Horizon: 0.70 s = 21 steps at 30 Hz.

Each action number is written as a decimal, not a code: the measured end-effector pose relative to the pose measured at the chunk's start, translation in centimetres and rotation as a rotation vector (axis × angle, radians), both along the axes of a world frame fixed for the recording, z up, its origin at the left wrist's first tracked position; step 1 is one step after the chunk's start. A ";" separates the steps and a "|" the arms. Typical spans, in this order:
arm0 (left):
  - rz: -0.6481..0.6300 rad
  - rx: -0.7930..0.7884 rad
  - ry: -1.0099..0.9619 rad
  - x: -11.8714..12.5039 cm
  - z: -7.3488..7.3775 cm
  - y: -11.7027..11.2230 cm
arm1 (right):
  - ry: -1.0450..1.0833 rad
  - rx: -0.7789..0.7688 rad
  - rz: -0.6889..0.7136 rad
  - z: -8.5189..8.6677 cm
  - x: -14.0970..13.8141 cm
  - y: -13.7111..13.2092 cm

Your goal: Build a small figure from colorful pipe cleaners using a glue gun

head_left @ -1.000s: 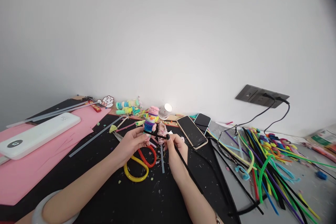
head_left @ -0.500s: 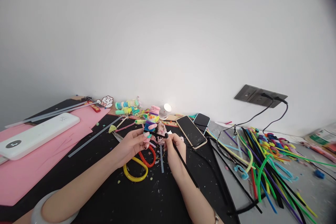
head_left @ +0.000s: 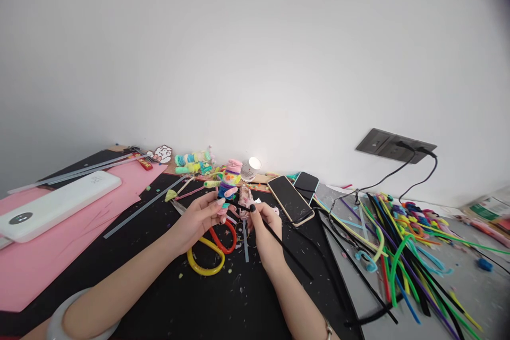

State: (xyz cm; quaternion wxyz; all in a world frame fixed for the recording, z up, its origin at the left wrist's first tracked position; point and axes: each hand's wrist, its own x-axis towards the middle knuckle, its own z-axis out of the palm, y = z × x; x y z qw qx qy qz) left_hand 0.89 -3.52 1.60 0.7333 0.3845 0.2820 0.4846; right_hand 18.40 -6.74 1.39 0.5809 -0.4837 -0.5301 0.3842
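Observation:
My left hand (head_left: 203, 219) is closed around the lower part of a small fuzzy doll (head_left: 231, 179) of coiled pipe cleaners, with a pink top, yellow middle and blue lower body. My right hand (head_left: 268, 228) pinches a black pipe cleaner (head_left: 292, 256). One end of it reaches left to the doll at my left fingertips; the other trails down to the right past my wrist. Under my hands lie scissors (head_left: 206, 271) with a yellow and a red handle, their blades partly hidden by my left hand. A clear glue stick (head_left: 245, 241) lies between my hands.
Pink sheets (head_left: 79, 234) and a white power bank (head_left: 59, 204) are on the left. Two phones (head_left: 290, 201) lie behind my right hand. Loose pipe cleaners (head_left: 402, 265) spread over the right. A paper cup (head_left: 251, 168) stands by the wall; cables run from a socket plate (head_left: 394, 146).
The black pipe cleaner's free end has swung away from my right forearm, over the black mat. My right fingers have shifted slightly; my left hand still holds the doll in nearly the same place.

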 end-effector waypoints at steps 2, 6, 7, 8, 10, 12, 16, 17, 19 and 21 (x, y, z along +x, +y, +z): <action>-0.006 0.034 0.054 0.1 -0.1 0.0 | 0.100 0.013 0.067 -0.1 -0.1 0.0; -0.081 0.118 0.178 0.3 -0.3 -0.2 | 0.219 -0.041 0.203 -0.4 -0.4 0.0; -0.109 0.137 0.211 0.3 -0.3 -0.2 | 0.215 -0.063 0.215 -0.4 -0.5 0.0; -0.138 0.150 0.243 0.4 -0.3 -0.3 | 0.204 -0.080 0.222 -0.4 -0.6 0.0; -0.171 0.152 0.280 0.4 -0.2 -0.3 | 0.170 -0.095 0.223 -0.4 -0.6 0.0; -0.182 0.126 0.272 0.3 -0.2 -0.3 | 0.133 -0.094 0.233 -0.3 -0.5 -0.1; -0.206 0.052 0.207 0.4 -0.3 -0.4 | 0.090 -0.073 0.257 -0.3 -0.4 0.0; -0.213 0.038 0.197 0.4 -0.3 -0.4 | 0.078 -0.066 0.252 -0.3 -0.4 0.0; -0.229 0.025 0.186 0.4 -0.2 -0.5 | 0.034 -0.050 0.229 -0.3 -0.3 0.0; -0.247 0.027 0.190 0.4 -0.2 -0.5 | -0.021 -0.037 0.206 -0.1 -0.2 0.0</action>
